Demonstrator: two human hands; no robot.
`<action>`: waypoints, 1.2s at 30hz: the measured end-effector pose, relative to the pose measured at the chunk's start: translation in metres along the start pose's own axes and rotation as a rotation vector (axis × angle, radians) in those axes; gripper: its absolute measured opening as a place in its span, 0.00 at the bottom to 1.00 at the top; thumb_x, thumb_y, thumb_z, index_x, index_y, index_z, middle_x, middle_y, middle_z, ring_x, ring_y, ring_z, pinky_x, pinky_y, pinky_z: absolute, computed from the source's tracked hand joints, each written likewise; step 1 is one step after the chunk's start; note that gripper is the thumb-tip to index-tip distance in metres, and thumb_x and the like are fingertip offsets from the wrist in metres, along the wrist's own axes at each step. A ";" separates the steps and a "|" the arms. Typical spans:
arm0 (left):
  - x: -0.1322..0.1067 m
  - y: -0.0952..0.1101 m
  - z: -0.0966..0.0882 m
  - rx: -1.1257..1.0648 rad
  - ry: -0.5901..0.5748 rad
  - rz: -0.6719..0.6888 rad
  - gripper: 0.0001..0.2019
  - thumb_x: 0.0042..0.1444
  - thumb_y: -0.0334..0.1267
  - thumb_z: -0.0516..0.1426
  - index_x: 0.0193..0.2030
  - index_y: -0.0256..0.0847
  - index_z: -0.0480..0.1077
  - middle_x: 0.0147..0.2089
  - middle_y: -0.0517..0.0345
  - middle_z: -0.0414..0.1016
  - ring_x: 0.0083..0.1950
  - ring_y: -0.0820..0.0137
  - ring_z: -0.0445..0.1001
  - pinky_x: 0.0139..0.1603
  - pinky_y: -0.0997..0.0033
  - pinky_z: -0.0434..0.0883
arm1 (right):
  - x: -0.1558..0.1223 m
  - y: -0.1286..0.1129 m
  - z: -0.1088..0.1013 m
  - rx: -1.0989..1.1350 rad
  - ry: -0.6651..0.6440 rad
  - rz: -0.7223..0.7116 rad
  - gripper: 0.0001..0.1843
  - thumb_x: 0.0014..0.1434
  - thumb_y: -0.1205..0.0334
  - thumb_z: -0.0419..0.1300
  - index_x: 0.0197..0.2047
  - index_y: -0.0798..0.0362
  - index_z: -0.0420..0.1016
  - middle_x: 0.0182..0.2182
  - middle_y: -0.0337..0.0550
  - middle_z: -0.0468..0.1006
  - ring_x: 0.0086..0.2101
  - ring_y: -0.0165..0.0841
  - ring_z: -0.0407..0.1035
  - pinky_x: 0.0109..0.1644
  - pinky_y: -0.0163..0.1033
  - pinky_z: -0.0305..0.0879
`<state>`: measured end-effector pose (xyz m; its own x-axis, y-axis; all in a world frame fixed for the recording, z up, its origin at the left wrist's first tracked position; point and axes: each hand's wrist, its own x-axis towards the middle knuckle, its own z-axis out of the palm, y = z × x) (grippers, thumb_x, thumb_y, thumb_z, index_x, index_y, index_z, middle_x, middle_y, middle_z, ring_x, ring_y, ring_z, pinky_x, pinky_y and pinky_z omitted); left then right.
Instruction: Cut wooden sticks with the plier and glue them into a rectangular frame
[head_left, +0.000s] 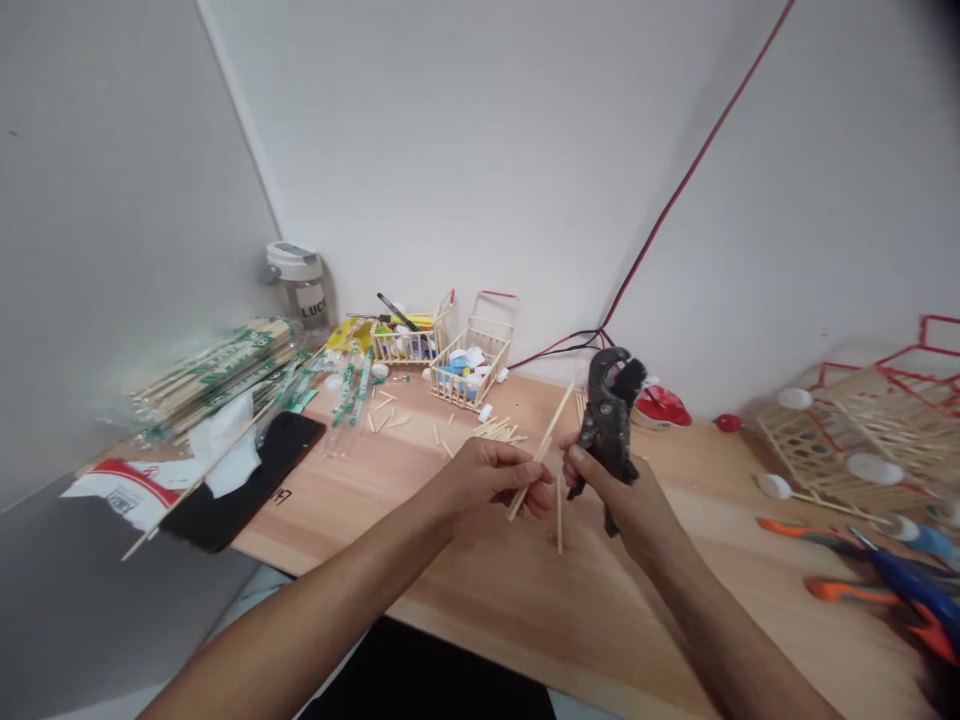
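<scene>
My left hand point(491, 475) pinches a thin wooden stick point(541, 450) that slants up to the right above the wooden table point(525, 600). My right hand point(626, 495) is wrapped round the handles of dark metal cutting pliers point(609, 410), whose jaws point upward just right of the stick's upper end. A second stick point(559, 512) lies on the table below and between my hands. Short cut stick pieces point(499, 430) are scattered just beyond my hands.
Bundles of wrapped chopsticks point(217, 375), a black phone point(244, 478) and a jar point(300, 285) sit at the left. Two small stick baskets point(472, 360) stand by the wall. A red-trimmed stick frame point(862, 420), spoons and orange-blue tools point(892, 590) are at the right.
</scene>
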<state>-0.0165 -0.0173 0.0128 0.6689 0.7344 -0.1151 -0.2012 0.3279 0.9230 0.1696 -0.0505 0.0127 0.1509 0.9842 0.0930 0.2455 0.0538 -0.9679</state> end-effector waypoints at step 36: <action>-0.015 -0.017 0.011 0.085 -0.012 -0.251 0.21 0.42 0.50 0.66 0.33 0.32 0.76 0.27 0.50 0.79 0.27 0.68 0.77 0.29 0.72 0.71 | 0.019 0.019 -0.026 0.304 0.197 0.022 0.16 0.47 0.54 0.71 0.37 0.53 0.76 0.26 0.36 0.74 0.28 0.28 0.67 0.32 0.34 0.66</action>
<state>-0.0151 -0.0407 0.0033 0.6989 0.6288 -0.3408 0.0326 0.4479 0.8935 0.2017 -0.0349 0.0017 0.3415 0.9360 0.0857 -0.0517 0.1097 -0.9926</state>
